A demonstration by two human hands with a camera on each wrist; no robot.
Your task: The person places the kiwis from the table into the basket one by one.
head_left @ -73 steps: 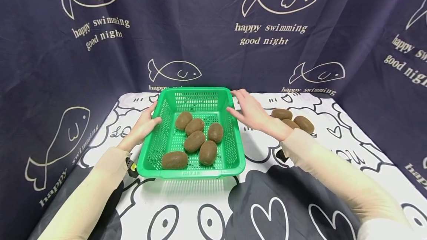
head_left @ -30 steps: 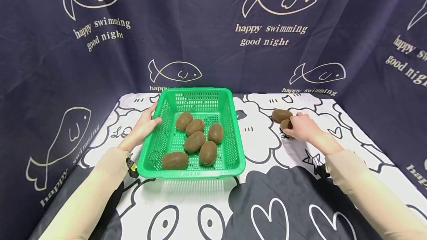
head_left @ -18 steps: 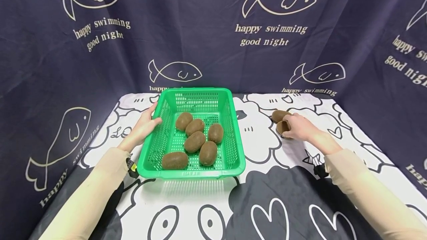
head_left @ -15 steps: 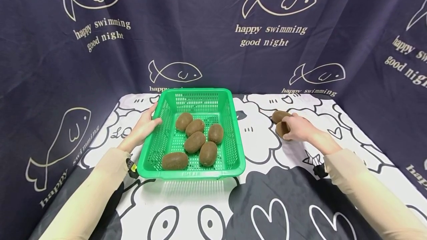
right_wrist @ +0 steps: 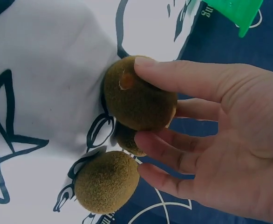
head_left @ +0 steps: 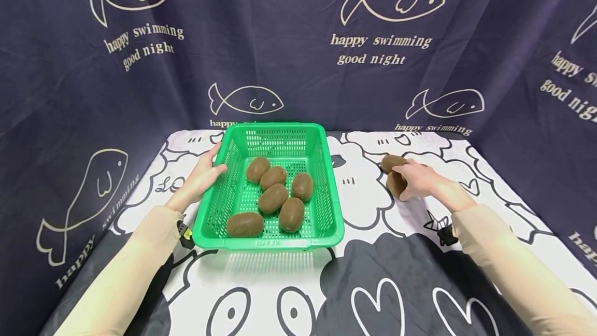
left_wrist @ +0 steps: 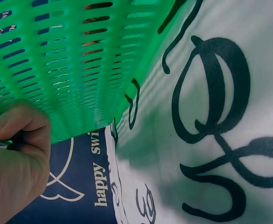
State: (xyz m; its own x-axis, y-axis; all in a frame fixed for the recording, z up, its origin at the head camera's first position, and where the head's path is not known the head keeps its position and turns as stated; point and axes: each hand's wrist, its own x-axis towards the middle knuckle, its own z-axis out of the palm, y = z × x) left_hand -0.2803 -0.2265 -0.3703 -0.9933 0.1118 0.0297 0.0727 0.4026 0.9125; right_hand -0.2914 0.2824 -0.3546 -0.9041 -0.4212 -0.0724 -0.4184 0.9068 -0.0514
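Note:
In the head view my left hand (head_left: 199, 176) holds the left rim of a green plastic basket (head_left: 268, 243), thumb over the edge. The left wrist view shows that hand (left_wrist: 22, 158) against the slotted wall (left_wrist: 76, 70). Several brown kiwis, one of them a kiwi (head_left: 245, 224) at the front, lie inside the basket. On the right, my right hand (head_left: 418, 179) pinches a kiwi (head_left: 395, 184) between thumb and fingers. The right wrist view shows this kiwi (right_wrist: 139, 100) close up. Behind it is a kiwi (right_wrist: 129, 140), partly hidden; another kiwi (right_wrist: 107, 182) sits by the little finger.
A white cloth with black drawings (head_left: 359, 191) covers the table. Dark blue curtain fabric (head_left: 298, 56) with fish prints hangs behind and at the sides. A loose kiwi (head_left: 393, 163) lies just behind the one my right hand holds.
My right hand has left the basket's right side, reached the kiwis on the right and taken hold of one, which has shifted slightly left and nearer. My left hand stays on the rim.

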